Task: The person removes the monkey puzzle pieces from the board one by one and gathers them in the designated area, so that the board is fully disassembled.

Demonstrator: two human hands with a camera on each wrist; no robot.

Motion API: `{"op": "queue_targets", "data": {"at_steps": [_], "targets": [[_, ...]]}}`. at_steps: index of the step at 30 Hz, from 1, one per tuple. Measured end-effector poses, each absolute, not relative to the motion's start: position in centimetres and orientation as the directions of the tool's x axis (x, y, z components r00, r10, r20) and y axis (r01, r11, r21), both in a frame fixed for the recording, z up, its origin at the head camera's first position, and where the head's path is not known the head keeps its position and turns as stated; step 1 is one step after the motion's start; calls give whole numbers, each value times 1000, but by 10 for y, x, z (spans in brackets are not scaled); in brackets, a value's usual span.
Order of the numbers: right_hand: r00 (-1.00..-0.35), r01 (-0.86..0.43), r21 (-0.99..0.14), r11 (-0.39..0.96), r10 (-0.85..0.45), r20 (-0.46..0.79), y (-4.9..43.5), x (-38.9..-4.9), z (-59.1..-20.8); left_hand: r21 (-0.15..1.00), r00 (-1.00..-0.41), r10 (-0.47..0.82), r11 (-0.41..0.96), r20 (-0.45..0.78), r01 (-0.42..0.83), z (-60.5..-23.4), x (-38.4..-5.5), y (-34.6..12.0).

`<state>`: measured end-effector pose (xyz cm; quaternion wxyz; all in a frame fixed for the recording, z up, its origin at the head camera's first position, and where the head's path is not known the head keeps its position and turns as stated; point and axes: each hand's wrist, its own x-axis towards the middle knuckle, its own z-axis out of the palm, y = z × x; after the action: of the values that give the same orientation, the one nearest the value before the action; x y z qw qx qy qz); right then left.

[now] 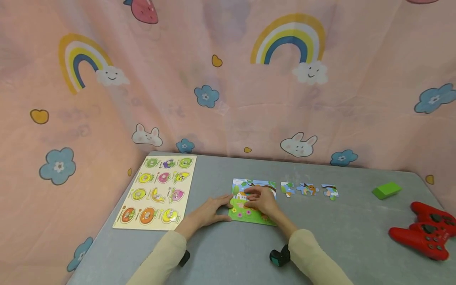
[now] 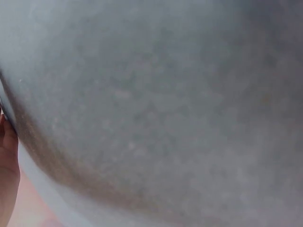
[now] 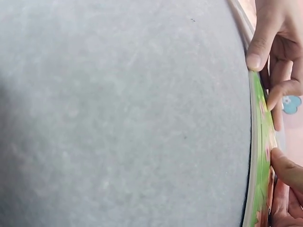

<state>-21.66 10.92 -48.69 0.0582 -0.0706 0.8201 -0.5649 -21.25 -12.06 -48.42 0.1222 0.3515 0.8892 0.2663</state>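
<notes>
A jigsaw puzzle [image 1: 253,217] with a house, grass and flowers lies flat on the table in the head view. Along its left edge is my left hand [image 1: 210,209], thumb at the lower corner and a fingertip on the picture. My right hand [image 1: 263,202] reaches over the puzzle's middle. In the right wrist view, the right thumb [image 3: 281,163] touches the picture; whether a piece lies under the right fingers is hidden. The left wrist view catches only part of a hand [image 2: 8,161] at its edge.
Three loose jigsaw pieces lie in a row right of the puzzle: one [image 1: 287,189], a second [image 1: 307,189] and a third [image 1: 330,190]. A fruit pegboard [image 1: 133,221] is at the left. Farther right are a green block [image 1: 386,190] and a red game controller [image 1: 424,231].
</notes>
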Motion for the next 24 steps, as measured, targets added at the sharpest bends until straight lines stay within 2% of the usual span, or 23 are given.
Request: {"op": "queue_targets", "data": {"at_steps": [12, 18, 24], "targets": [[-995, -42, -932, 360, -99, 6, 100, -213, -485, 554, -715, 698, 613, -44, 564, -483, -212, -122], [-990, -132, -920, 370, -92, 105, 97, -211, -486, 549, -705, 709, 596, -18, 586, -482, -212, -121], [-977, -214, -859, 466, -93, 193, 96, -208, -485, 536, -690, 723, 574, 24, 619, -482, -211, -121]]}}
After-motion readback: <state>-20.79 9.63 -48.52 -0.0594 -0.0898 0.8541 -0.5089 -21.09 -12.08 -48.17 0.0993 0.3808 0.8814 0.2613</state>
